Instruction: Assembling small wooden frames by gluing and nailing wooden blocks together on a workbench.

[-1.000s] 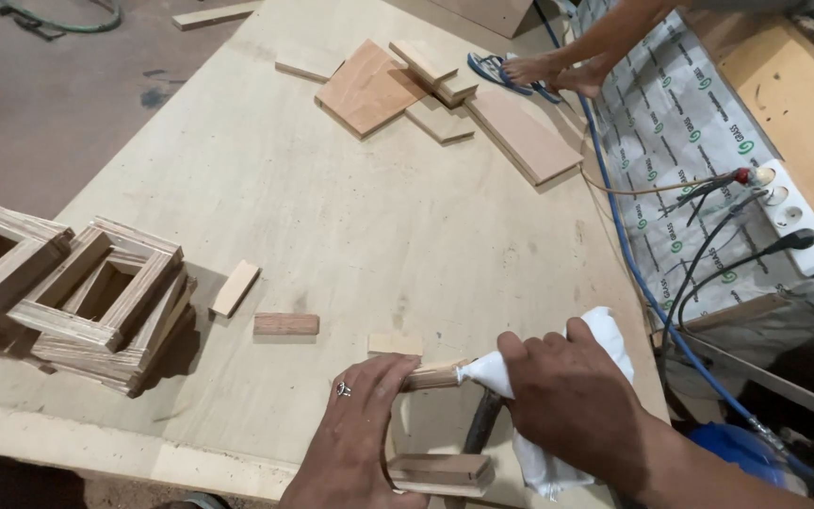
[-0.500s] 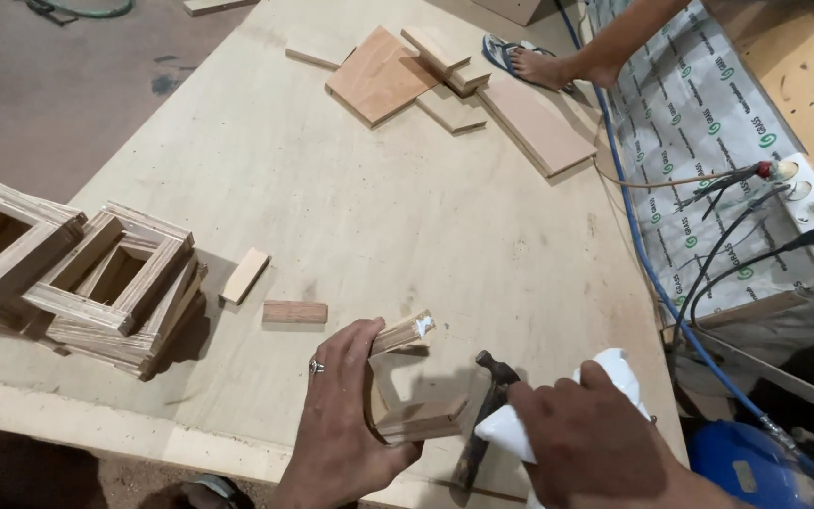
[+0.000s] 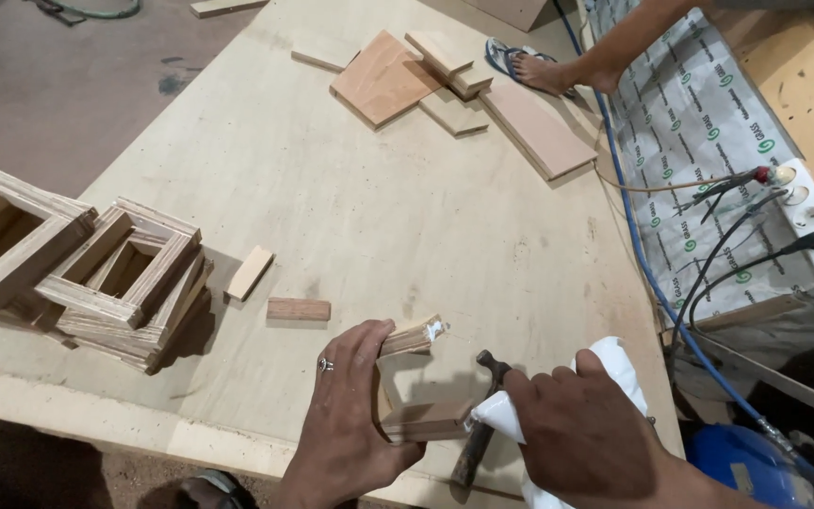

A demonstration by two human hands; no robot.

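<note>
- The left hand (image 3: 350,424), low in the middle of the frame and wearing a ring, is closed around a partly built frame of pale wooden strips (image 3: 415,385): thumb and fingers clamp its top strip, whose end shows a smear of white glue, and the palm presses against its near side.
- The right hand (image 3: 586,438), at the lower right, is curled around a white squeeze bottle of glue (image 3: 605,377), the bottle's nozzle end touching the lower strip of the frame.
- A hammer with a dark metal head and wooden handle (image 3: 479,424) lies on the table just beside the frame, partly under the right hand.
- All of this rests on a large pale plywood tabletop (image 3: 379,207).
- Two short loose wooden blocks (image 3: 298,308) lie left of the frame.
- At the left edge sits a stack of finished square plywood frames (image 3: 124,283).
- At the upper middle lie several flat reddish wooden boards (image 3: 388,77).
- At the upper right, another person's bare foot in a sandal (image 3: 539,68) rests beside a blue hose (image 3: 628,226).
- A white power strip with black plugs (image 3: 807,221) sits at the right edge.
</note>
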